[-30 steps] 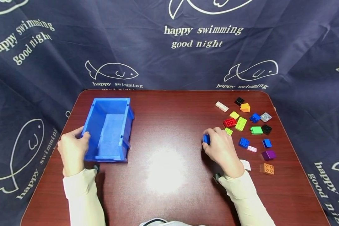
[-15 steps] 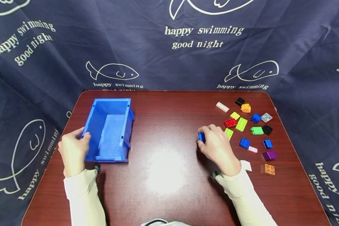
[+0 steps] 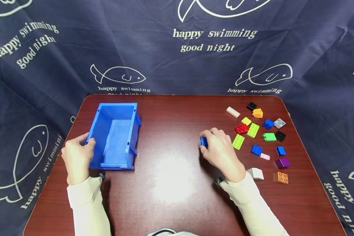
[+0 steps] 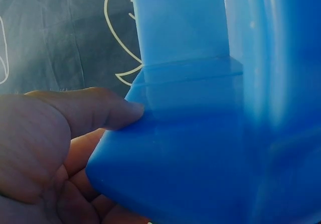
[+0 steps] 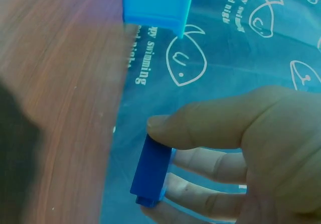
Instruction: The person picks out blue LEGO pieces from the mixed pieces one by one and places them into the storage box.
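Observation:
My left hand grips the left wall of a blue plastic bin at the table's left. In the left wrist view the thumb lies on the wall's inner face, with the other fingers behind it. A small blue toy brick is pinched between the thumb and fingers of my right hand, right of the table's middle. The right wrist view shows that brick lengthwise, its end toward the ring and little fingers. The bin's inside shows nothing lying on its floor.
Several loose bricks lie at the right, among them lime, red, blue, purple and orange. Behind my right wrist sits a white curved brick. A dark printed curtain hangs past the table's far edge.
My right hand has moved left with the blue brick, away from the loose bricks, uncovering more of the lime and white ones. My left hand and the bin have stayed put.

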The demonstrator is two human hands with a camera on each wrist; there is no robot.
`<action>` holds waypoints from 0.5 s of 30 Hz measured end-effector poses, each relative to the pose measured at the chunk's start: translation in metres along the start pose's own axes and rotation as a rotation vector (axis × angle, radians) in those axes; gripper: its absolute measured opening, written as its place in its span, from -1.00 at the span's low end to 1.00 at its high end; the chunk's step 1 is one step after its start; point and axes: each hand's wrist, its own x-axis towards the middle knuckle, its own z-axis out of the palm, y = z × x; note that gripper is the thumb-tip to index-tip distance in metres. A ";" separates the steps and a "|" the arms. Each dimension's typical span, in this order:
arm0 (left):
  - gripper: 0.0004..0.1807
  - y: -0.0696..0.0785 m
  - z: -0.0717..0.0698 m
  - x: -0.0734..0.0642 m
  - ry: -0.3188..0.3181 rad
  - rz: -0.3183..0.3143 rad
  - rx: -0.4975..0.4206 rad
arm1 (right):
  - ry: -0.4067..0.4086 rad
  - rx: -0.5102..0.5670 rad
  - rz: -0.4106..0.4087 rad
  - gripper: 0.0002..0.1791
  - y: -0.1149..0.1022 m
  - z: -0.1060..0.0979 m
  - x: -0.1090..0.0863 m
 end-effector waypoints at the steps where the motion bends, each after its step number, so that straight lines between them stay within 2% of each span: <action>1: -0.50 0.000 0.000 0.000 -0.001 -0.001 0.002 | 0.002 0.002 -0.006 -0.66 -0.002 0.000 0.001; 15: -0.51 0.000 0.000 0.001 0.002 -0.003 0.002 | 0.009 0.032 -0.085 -0.66 -0.027 0.006 0.013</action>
